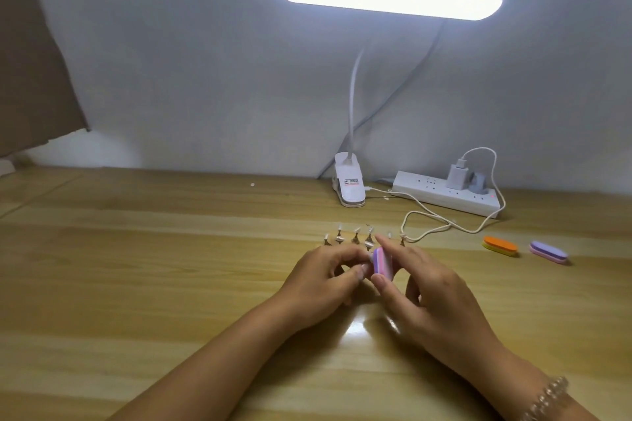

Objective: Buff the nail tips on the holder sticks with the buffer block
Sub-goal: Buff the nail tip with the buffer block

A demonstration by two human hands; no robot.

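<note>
Both bare forearms rise from the lower edge and converge toward the middle, the wrists held low and nearly straight. The left hand lies palm down and turned inward, its fingers curled, thumb and forefinger closed together on a small pale nail tip that is mostly hidden. The right hand faces it, just beside it, gripping a pink and purple buffer block between the thumb below and the outstretched forefinger above, the other fingers loosely bent underneath. A beaded bracelet circles the right wrist
</note>
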